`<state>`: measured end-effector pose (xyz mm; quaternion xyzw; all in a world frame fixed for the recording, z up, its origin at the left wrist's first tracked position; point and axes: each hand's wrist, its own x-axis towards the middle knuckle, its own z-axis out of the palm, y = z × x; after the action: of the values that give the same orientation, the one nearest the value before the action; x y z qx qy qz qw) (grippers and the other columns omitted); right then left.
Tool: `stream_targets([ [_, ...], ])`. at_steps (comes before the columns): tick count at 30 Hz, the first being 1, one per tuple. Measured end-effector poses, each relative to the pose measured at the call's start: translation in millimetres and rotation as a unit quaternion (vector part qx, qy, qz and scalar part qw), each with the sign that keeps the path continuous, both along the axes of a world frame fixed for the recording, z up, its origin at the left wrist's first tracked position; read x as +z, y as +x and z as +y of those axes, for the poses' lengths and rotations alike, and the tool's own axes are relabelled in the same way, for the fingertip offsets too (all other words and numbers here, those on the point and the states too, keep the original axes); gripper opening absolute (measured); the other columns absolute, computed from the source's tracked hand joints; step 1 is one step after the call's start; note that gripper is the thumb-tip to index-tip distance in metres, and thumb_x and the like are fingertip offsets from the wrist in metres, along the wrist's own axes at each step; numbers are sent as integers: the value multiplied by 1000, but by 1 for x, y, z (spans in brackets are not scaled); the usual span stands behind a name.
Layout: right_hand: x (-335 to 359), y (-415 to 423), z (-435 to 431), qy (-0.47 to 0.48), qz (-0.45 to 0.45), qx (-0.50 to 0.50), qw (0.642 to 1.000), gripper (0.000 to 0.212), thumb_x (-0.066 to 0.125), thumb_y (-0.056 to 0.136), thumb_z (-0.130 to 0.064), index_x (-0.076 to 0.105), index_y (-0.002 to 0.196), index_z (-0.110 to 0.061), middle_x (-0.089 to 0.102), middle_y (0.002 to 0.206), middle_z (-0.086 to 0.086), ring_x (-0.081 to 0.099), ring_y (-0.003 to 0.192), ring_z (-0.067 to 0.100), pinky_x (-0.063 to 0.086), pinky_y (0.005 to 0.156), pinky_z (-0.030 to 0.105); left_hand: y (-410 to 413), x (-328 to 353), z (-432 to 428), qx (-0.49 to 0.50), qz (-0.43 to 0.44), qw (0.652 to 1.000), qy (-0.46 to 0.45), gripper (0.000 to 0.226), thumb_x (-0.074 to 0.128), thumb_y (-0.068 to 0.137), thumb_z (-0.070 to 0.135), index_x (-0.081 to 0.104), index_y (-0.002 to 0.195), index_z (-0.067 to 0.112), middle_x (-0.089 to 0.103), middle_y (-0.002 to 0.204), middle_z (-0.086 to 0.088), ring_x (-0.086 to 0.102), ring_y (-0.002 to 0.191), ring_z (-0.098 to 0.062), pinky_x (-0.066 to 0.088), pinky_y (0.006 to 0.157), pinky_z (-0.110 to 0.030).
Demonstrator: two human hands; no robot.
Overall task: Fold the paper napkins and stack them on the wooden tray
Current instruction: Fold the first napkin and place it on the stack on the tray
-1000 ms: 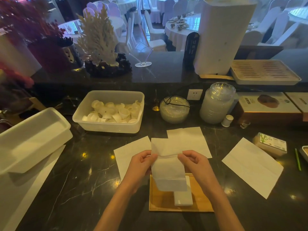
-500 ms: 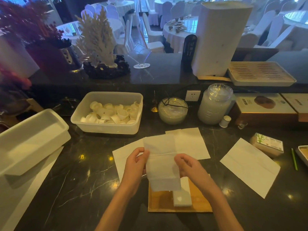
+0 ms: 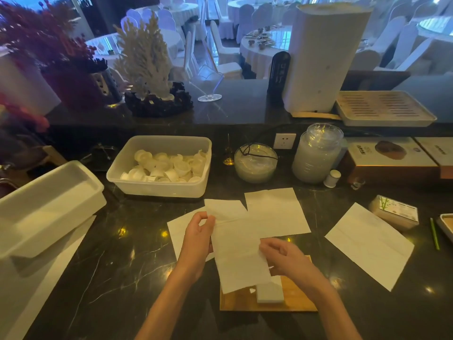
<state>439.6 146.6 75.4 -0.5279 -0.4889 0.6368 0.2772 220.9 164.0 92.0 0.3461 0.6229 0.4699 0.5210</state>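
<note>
Midway, both my hands pinched one napkin point(image 3: 239, 251) above the wooden tray point(image 3: 297, 301): left hand point(image 3: 197, 238) its top edge, right hand point(image 3: 282, 256) its side. Next, I judged, creasing it for the folded stack point(image 3: 269, 292).

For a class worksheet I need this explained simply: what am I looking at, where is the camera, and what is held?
There is no machine: these are a person's bare hands, filmed by a camera worn on the head, looking down at a dark counter. The left hand and right hand each pinch an edge of one paper napkin, held above a wooden tray that carries a folded stack. More flat napkins lie on the counter. Behind stands a plastic tub of small white cups.
</note>
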Motion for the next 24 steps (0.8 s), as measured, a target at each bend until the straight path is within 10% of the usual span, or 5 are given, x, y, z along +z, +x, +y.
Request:
stream_targets([
  [8, 15, -23, 15, 63, 47, -93, 993, 22, 64, 97, -34, 71, 116, -26, 77, 109, -8, 72, 105, 12, 62, 82, 27, 3, 15, -3, -89, -21, 996, -14, 20, 53, 103, 29, 60, 119, 19, 72, 119, 0, 75, 103, -22, 66, 81, -40],
  [19, 14, -15, 15, 51, 53, -119, 990, 18, 67, 96, -22, 71, 111, -29, 76, 106, -7, 73, 102, 19, 65, 80, 37, -9, 13, -12, -149, -32, 988, 10, 23, 62, 99, 18, 77, 93, 34, 79, 99, 7, 76, 96, -20, 62, 68, -23],
  [24, 22, -8, 19, 76, 60, -143, 985, 19, 63, 97, -15, 74, 98, -31, 74, 103, -12, 71, 100, 14, 62, 67, 28, -8, 6, -15, -152, -250, 956, -16, 32, 64, 98, 27, 63, 130, 33, 71, 131, -6, 69, 120, -32, 63, 84, -41],
])
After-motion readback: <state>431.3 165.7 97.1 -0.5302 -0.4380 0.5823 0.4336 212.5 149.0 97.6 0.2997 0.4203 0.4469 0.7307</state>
